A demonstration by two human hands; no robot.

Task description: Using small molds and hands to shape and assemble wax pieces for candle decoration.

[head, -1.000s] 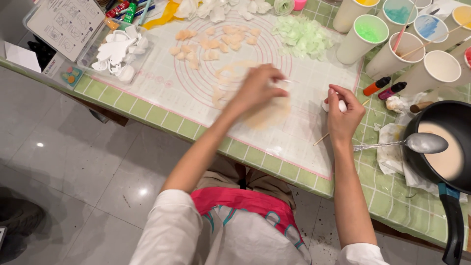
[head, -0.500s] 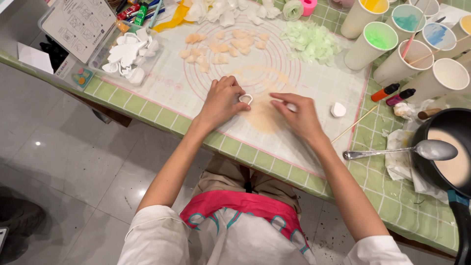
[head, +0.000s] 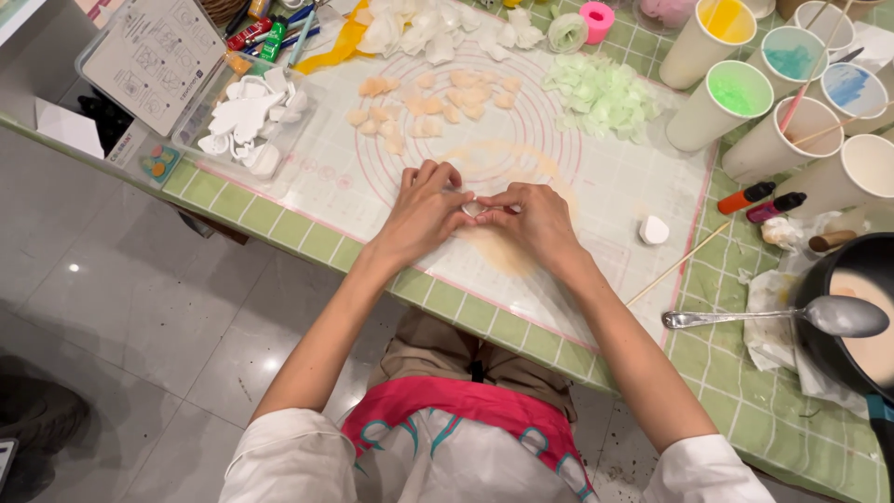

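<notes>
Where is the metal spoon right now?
In the head view, the metal spoon lies at the right side of the table, its bowl resting over the rim of the black pan and its handle pointing left, toward the thin wooden stick.

A translucent, matt silicone mat [head: 596,200] covers the tabletop [head: 745,391], which wears green checked cloth. The spoon [head: 792,319] is polished, glossy metal; the pan [head: 838,307] looks dark and smooth. Paper cups [head: 712,112] appear matt. The cutter tray [head: 200,116] is clear glossy plastic. Floor tiles [head: 112,307] shine, grey and smooth.
</notes>
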